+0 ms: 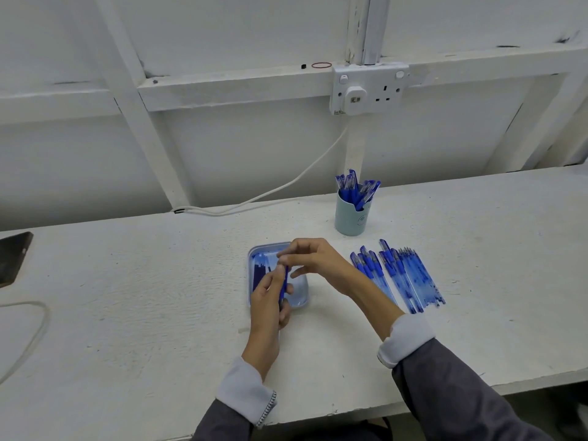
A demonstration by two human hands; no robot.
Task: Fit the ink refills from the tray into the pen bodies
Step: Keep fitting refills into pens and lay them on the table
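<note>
Pen (283,286) in left hand (269,310) points away, apparently over tray (267,246).

The person wears a dark grey top with long sleeves. The left sleeve (219,423) shows at the bottom centre of the frame, the right sleeve (461,396) at the lower right, its cloth lightly creased. Each ends in a wide, pale grey-white cuff. The left cuff (243,391) has a narrow dark-and-white patterned trim along its lower right edge. The right cuff (405,338) is plain and looks folded back. The left hand (270,302) and right hand (315,259) are bare.
</note>
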